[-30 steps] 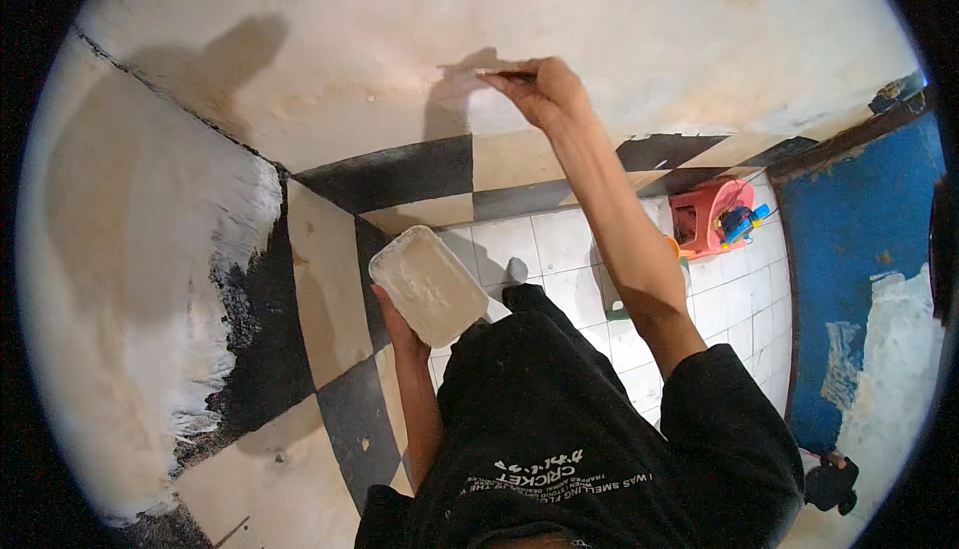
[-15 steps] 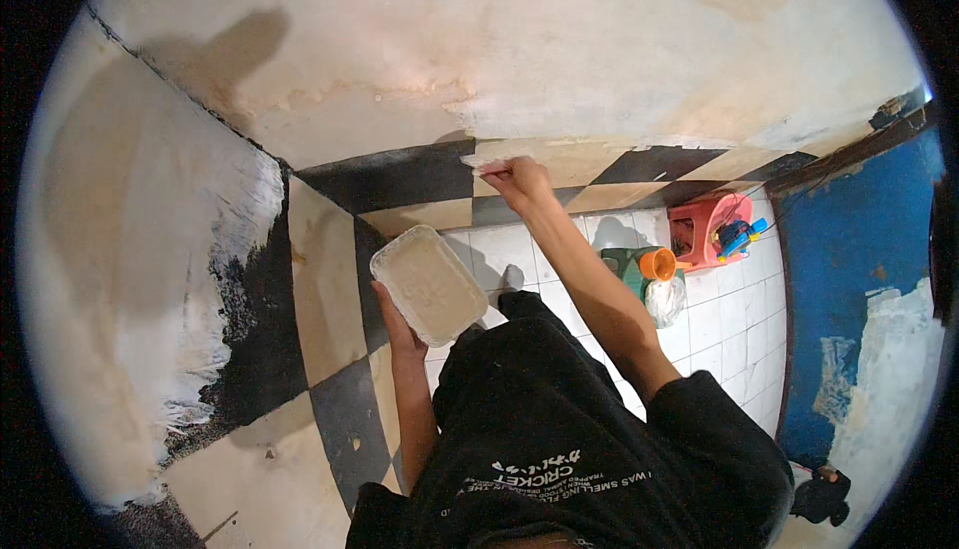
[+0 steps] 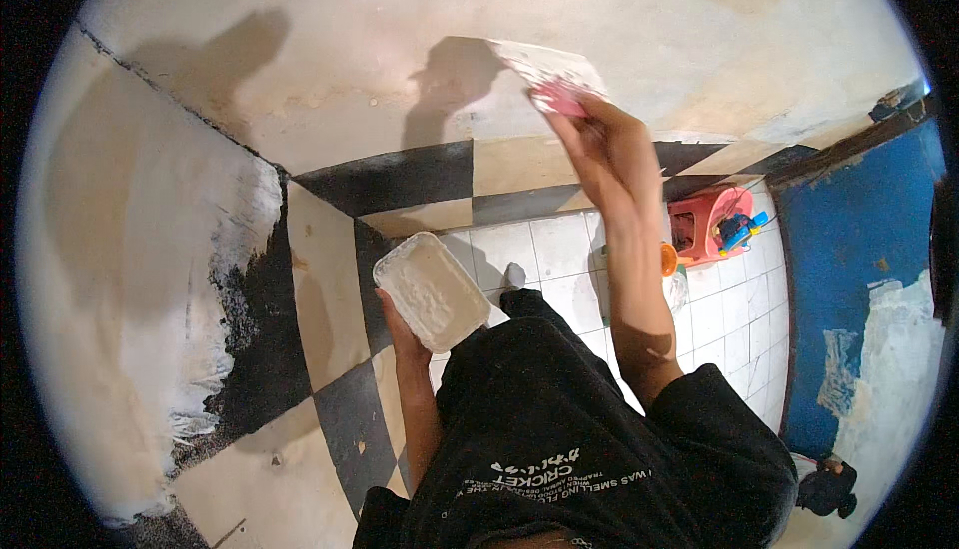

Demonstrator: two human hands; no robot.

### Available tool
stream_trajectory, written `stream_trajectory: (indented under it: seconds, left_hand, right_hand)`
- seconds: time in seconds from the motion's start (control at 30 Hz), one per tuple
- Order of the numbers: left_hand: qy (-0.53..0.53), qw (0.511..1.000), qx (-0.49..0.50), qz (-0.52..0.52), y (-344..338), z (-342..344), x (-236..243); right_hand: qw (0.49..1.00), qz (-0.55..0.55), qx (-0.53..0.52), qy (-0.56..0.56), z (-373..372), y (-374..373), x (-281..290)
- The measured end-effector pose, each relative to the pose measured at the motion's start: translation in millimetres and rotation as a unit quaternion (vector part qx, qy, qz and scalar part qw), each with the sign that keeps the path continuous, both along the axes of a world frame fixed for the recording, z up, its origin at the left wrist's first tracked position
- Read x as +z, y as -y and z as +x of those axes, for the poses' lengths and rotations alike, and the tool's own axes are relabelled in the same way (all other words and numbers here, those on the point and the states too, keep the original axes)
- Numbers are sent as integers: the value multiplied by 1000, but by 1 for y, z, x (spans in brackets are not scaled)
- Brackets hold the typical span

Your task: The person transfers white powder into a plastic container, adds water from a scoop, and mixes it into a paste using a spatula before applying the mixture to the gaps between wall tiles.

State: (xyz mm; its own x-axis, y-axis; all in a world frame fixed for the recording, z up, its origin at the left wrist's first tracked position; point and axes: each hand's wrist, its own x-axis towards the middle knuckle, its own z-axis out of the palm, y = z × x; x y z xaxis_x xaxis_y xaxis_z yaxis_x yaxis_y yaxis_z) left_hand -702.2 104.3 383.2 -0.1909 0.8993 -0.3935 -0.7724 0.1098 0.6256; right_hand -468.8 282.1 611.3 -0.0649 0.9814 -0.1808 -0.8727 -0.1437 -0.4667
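Observation:
My right hand [image 3: 607, 144] is raised in front of the far wall [image 3: 689, 39], fingers wrapped round a putty spreader [image 3: 554, 67]. Its pink grip and wide pale blade are smeared with white putty. Whether the blade touches the wall I cannot tell. Lower down on the left, my left hand [image 3: 402, 334] holds a rectangular tub [image 3: 462, 269] by its side and underside. Off-white putty [image 3: 430, 294] with a lumpy surface lies inside it.
Black and cream squares band the lower walls [image 3: 415, 177]. White patches cover the left wall [image 3: 150, 279]. On the tiled floor stand a pink stool [image 3: 699, 229] with a blue-and-yellow tool [image 3: 741, 234] and an orange cup [image 3: 668, 259]. A blue panel [image 3: 829, 279] is at right.
My right hand has moved up and to the right with the spreader, from the checkered band to higher plaster. The blade now shows its broad face. My left hand and the tub have barely shifted.

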Motion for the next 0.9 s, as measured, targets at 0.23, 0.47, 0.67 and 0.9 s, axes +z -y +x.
stream_trajectory:
  seconds: [0.23, 0.47, 0.67, 0.9]
  left_hand:
    - [-19, 999, -18, -19, -18, 7, 17]
    - [-10, 999, -44, 15, -29, 7, 16]
    - [6, 999, -51, 0, -37, 27, 20]
    - [14, 999, -50, -8, -25, 28, 9]
  right_hand:
    - [988, -46, -39, 139, 76, -9, -95]
    - [990, -49, 38, 130, 14, -47, -66]
    - [850, 176, 122, 481, 53, -198, -82]
    - [962, 70, 28, 263, 6, -51, 35]
